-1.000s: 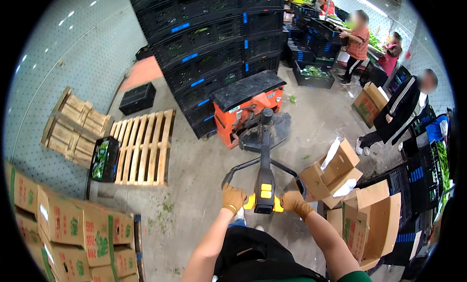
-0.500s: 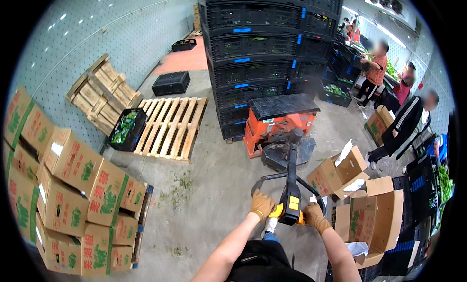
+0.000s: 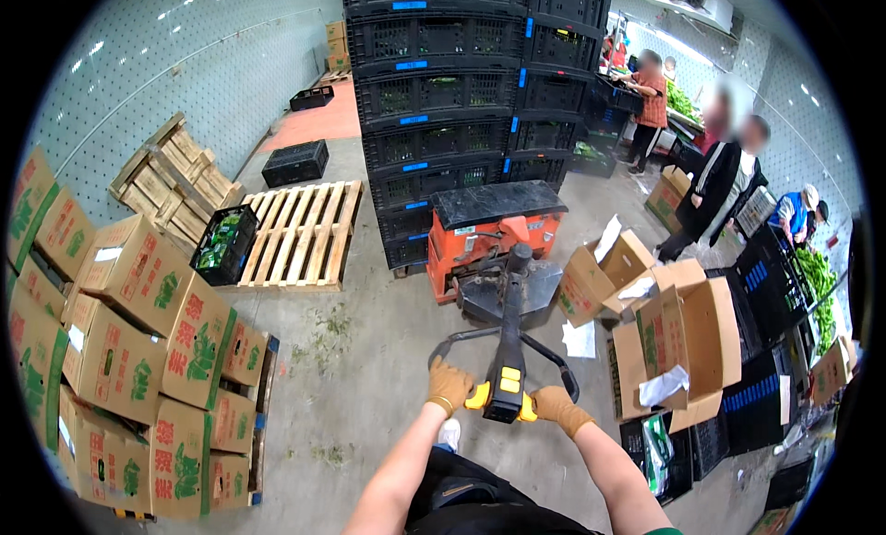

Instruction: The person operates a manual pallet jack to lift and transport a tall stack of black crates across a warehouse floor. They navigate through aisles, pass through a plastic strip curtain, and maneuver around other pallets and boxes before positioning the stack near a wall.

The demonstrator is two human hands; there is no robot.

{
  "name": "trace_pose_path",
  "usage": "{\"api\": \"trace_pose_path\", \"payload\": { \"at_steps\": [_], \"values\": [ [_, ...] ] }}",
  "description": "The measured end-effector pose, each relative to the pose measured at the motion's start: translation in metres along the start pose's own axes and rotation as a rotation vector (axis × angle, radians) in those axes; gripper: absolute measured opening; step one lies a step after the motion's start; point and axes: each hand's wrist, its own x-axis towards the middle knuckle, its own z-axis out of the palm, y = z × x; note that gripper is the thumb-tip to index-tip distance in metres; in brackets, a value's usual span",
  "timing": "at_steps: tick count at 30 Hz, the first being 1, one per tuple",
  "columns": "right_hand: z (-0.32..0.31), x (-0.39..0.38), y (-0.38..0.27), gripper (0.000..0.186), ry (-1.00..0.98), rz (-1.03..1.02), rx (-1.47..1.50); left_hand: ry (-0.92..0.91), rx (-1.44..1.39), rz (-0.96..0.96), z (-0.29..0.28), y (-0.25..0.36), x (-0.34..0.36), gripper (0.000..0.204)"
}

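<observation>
My gloved left hand (image 3: 450, 387) grips the left side of the black looped tiller handle (image 3: 512, 369), beside its yellow thumb control. My gloved right hand (image 3: 559, 402) is closed on the right side, by the other yellow control. The handle belongs to an orange pallet truck (image 3: 494, 226) with a black top and foot platform, standing against a tall stack of black crates (image 3: 443, 92) that hold greens. My white shoe (image 3: 448, 433) shows below the handle.
Cartons (image 3: 138, 369) stand left on a pallet, near a slatted pallet (image 3: 295, 235), leaning pallets (image 3: 157, 180) and a crate of greens (image 3: 224, 244). Opened cartons (image 3: 701, 350) lie right. A person in a dark jacket (image 3: 715, 194) and other workers (image 3: 651, 101) are by benches of greens.
My view has shifted: the left cartons fill more of it and the red floor strip shows further back. The dark-jacketed person has moved along. Both my hands remain on the handle.
</observation>
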Motion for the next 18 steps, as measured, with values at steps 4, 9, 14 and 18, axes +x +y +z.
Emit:
{"api": "trace_pose_path", "payload": {
  "at_steps": [4, 9, 14, 18],
  "values": [
    [0.028, -0.040, -0.044, 0.024, -0.015, 0.037, 0.037, -0.013, 0.062, -0.064, -0.014, 0.008, -0.063, 0.034],
    [0.032, -0.082, -0.081, 0.023, -0.050, 0.069, 0.005, 0.002, 0.023, -0.049, -0.030, 0.022, -0.111, 0.029],
    [0.070, -0.137, -0.125, 0.023, -0.045, 0.085, 0.045, -0.016, -0.021, -0.044, -0.044, 0.037, -0.185, 0.025],
    [0.090, -0.168, -0.155, 0.024, -0.006, 0.075, 0.067, 0.019, 0.001, -0.022, -0.052, 0.040, -0.234, 0.024]
  ]
}}
